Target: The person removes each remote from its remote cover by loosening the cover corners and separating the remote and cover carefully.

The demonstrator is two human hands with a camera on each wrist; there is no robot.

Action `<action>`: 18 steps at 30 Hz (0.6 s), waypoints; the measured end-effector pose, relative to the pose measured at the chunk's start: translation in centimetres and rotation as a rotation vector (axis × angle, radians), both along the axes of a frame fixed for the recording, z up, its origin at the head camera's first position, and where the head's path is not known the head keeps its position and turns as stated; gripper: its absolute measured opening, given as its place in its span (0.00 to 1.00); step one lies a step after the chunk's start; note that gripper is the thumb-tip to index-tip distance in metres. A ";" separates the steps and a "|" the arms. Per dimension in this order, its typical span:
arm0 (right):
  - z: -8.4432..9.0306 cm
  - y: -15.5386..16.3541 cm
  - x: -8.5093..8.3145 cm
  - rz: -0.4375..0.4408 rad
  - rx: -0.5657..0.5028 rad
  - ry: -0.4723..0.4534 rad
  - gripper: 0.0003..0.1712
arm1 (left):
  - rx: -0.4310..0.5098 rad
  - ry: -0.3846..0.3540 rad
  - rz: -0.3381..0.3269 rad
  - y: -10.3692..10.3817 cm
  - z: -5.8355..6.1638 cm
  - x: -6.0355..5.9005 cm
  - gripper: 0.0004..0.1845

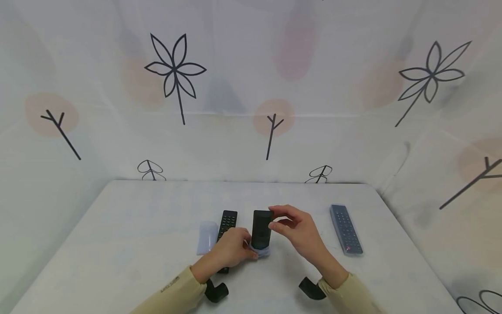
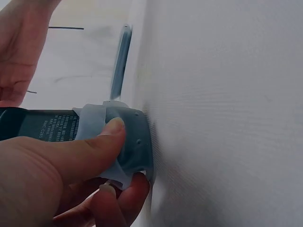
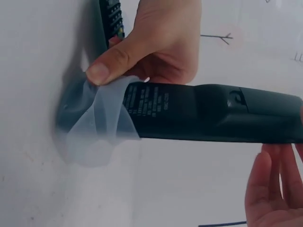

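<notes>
the white counter (image 1: 129, 244) carries it all, backed by a sheet printed with flowers (image 1: 176, 69). a covered remote (image 1: 346, 229) lies off to the right, a bare black remote (image 1: 227, 223) left of centre, a loose clear sleeve (image 1: 206, 237) beside it. in the middle, the black remote (image 1: 262, 229) stands back side up, its lower end in a clear silicone cover (image 3: 92, 127). left hand (image 1: 232, 250) pinches the cover's edge; right hand (image 1: 300, 235) grips the remote's upper end.
</notes>
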State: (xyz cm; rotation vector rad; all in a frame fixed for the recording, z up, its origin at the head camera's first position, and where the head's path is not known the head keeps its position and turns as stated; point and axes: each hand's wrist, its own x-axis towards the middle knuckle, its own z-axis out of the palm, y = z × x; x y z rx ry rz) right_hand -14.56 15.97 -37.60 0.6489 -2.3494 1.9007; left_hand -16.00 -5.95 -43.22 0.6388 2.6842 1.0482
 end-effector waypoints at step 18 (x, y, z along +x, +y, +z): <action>0.7 0.6 0.1 -0.082 -0.034 0.059 0.14 | 0.111 -0.007 0.032 -0.1 -0.3 -0.3 0.14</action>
